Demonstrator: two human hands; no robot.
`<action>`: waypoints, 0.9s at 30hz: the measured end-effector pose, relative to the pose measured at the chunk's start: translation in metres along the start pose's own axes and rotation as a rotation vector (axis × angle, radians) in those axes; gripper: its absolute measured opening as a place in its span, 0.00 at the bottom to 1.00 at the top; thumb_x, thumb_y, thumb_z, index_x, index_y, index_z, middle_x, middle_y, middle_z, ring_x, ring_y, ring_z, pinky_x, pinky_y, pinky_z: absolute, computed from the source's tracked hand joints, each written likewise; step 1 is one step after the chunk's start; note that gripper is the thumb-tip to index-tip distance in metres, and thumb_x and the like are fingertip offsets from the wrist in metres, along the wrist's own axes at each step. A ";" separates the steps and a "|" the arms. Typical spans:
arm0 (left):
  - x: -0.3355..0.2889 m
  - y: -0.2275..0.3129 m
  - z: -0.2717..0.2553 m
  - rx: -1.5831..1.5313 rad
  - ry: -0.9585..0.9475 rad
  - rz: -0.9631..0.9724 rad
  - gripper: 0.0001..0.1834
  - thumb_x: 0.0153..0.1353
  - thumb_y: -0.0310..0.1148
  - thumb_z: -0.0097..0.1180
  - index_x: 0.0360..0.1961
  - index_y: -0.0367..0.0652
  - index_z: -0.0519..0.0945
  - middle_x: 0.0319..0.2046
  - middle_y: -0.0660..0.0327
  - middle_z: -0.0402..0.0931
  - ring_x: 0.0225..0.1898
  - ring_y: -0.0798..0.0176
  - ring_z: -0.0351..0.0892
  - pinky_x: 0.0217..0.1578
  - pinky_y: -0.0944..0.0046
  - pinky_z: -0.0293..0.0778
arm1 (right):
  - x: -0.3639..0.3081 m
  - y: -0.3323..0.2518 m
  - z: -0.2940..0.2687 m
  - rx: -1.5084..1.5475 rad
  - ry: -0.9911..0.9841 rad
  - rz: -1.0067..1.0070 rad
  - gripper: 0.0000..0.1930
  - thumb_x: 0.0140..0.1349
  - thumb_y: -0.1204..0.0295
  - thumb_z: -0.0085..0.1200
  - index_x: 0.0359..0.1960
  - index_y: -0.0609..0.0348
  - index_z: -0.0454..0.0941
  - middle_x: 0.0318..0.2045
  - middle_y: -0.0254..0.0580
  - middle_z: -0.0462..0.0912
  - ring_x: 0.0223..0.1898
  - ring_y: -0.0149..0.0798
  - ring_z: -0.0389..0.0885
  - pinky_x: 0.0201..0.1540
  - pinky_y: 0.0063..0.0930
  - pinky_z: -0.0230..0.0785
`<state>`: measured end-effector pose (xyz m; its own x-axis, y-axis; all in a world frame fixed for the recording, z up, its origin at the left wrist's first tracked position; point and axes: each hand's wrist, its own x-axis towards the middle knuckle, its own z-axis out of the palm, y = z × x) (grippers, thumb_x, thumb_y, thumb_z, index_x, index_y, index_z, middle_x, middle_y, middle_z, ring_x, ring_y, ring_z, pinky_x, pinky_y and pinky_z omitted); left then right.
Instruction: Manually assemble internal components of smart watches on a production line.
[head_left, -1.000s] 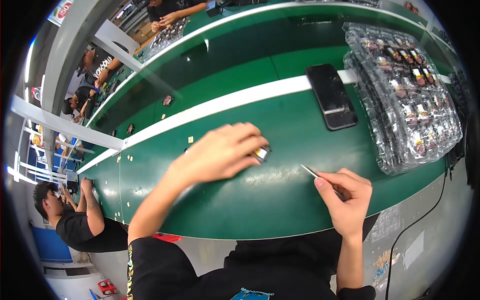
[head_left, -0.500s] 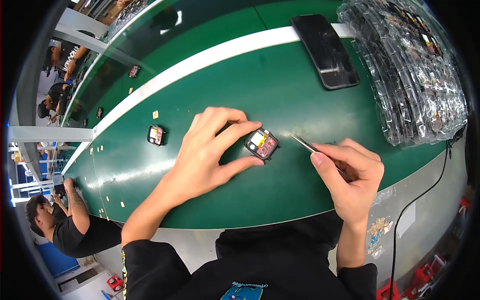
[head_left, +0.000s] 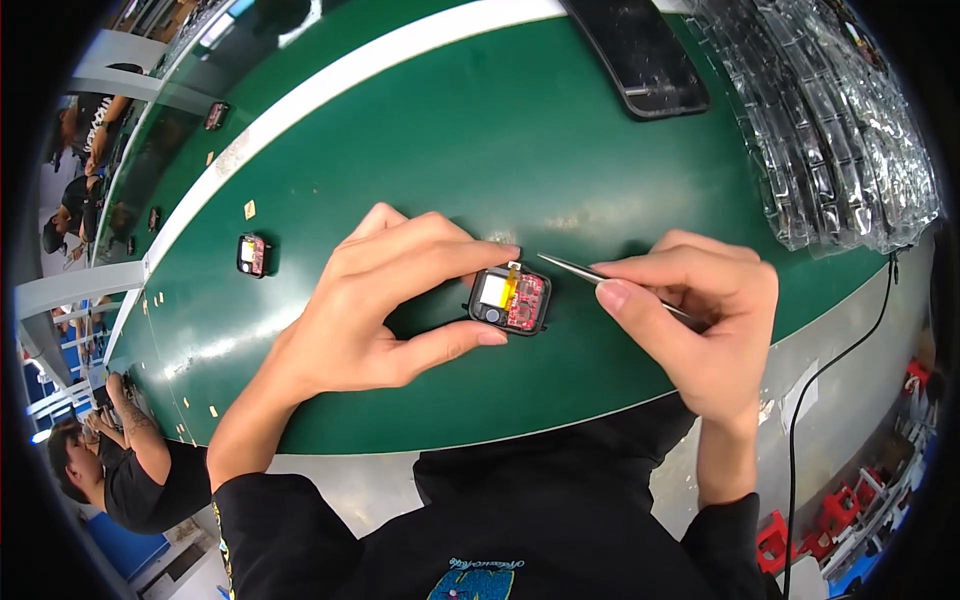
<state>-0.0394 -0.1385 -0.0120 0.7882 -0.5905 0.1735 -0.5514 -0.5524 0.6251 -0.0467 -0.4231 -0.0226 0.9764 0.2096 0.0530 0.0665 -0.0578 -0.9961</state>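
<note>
Grips a small square black device (head_left: 528,318) between the thumb and index finger of the left hand (head_left: 350,315), spread moderately apart across its lower and upper edges, with the other fingers bent behind. Keeps it open side up at the green counter (head_left: 440,150), in front of the torso; cannot tell whether resting flat on the surface or lifted slightly. Shows inside it a white block (head_left: 493,290), a yellow strip (head_left: 510,291), a red circuit board (head_left: 528,300) and a small round part (head_left: 493,315).

Pinches slim metal tweezers (head_left: 572,267) between the thumb and index finger of the right hand (head_left: 700,310), nearly closed, with the remaining fingers curled toward the palm. Points them leftward, tip just beside the upper right corner of the device but apart from it.

Has a second, similar device (head_left: 252,256) lying well to the left of the left hand, near a small yellowish scrap (head_left: 249,210). Has a black phone (head_left: 650,65) at the far side, close to a white strip (head_left: 340,85), and a stack of clear plastic trays (head_left: 810,130) at upper right. Includes a co-worker in black (head_left: 150,490) at far left, and red stools (head_left: 838,508) at lower right.
</note>
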 end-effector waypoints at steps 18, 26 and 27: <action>0.003 0.000 -0.004 0.038 -0.047 -0.041 0.35 0.45 0.44 0.84 0.51 0.33 0.91 0.36 0.58 0.87 0.32 0.62 0.77 0.40 0.61 0.65 | 0.006 0.007 0.010 -0.399 -0.096 -0.316 0.09 0.53 0.86 0.71 0.36 0.66 0.93 0.19 0.34 0.81 0.16 0.22 0.67 0.20 0.21 0.51; 0.002 -0.003 -0.002 0.024 -0.028 -0.029 0.36 0.45 0.45 0.84 0.53 0.33 0.89 0.37 0.60 0.87 0.29 0.66 0.71 0.36 0.63 0.61 | 0.003 0.013 0.011 -0.523 -0.031 -0.480 0.14 0.47 0.87 0.74 0.39 0.66 0.94 0.23 0.35 0.82 0.15 0.23 0.69 0.17 0.20 0.54; 0.002 -0.003 -0.002 0.027 -0.025 -0.034 0.35 0.45 0.45 0.84 0.52 0.33 0.89 0.37 0.60 0.87 0.28 0.66 0.71 0.36 0.63 0.61 | 0.004 0.019 0.012 -0.513 -0.016 -0.541 0.15 0.46 0.87 0.74 0.39 0.66 0.94 0.23 0.35 0.82 0.15 0.24 0.71 0.17 0.20 0.56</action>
<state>-0.0357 -0.1365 -0.0117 0.7999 -0.5851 0.1334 -0.5317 -0.5879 0.6096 -0.0436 -0.4116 -0.0424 0.7770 0.3518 0.5219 0.6286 -0.3897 -0.6731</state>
